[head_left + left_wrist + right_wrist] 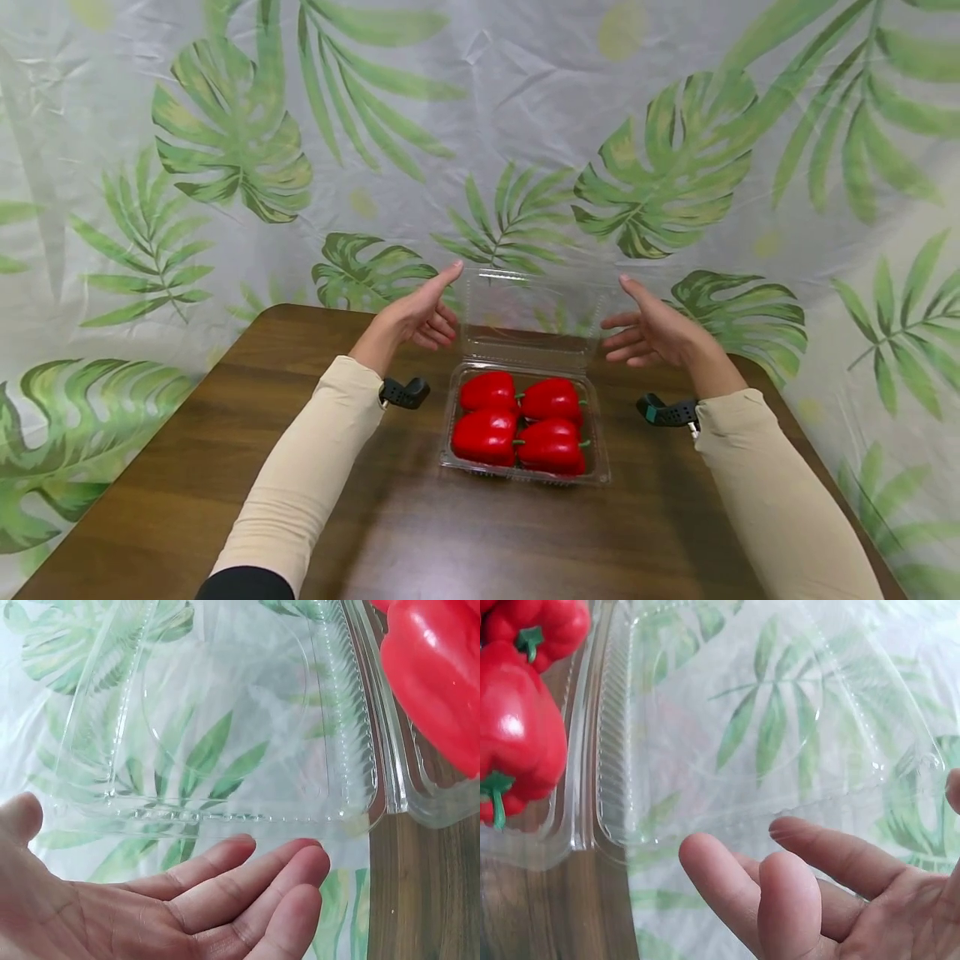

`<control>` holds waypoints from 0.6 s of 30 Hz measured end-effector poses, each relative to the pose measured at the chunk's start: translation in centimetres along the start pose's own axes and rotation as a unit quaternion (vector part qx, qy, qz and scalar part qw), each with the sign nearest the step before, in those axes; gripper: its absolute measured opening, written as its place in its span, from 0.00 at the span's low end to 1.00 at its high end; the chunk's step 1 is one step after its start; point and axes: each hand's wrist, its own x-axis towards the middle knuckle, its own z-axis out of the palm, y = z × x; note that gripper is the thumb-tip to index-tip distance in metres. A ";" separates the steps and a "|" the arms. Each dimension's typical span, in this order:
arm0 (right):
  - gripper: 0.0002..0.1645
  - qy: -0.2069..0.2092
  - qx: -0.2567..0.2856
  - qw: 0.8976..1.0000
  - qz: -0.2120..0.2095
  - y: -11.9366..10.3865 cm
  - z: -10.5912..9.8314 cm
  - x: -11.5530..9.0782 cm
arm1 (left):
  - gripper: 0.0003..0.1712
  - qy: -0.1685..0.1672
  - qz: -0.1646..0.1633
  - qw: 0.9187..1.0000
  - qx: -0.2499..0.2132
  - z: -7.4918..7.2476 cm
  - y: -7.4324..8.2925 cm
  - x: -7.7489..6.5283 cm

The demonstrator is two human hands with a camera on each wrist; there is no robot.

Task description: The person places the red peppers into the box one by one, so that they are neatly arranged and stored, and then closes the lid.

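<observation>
A clear plastic clamshell container (525, 476) sits on the table with its hinged lid (531, 304) raised at the back. Several red bell peppers (484, 437) with green stems lie in its base. At the lid's left side is my left hand (424, 315), thumb up and fingers loosely extended, holding nothing. My right hand (651, 327) mirrors it on the right side, also holding nothing. Both wrist views show fingertips close to the edges of the transparent lid (232, 814); whether they touch it I cannot tell.
The brown wooden table (420, 533) ends just behind the container. Beyond it hangs a pale cloth (517, 100) printed with green leaves. Each wrist wears a black strap (405, 392) with a camera mount.
</observation>
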 end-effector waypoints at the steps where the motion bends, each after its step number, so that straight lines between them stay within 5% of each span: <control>1: 0.68 0.001 0.001 1.000 -0.002 0.0 0.1 0.0 | 0.66 0.003 -0.001 1.000 -0.001 0.0 0.0 0.0; 18: 0.64 0.006 0.004 1.000 -0.025 0.9 0.4 -0.4 | 0.62 0.008 0.018 1.000 -0.013 0.5 -0.3 -0.1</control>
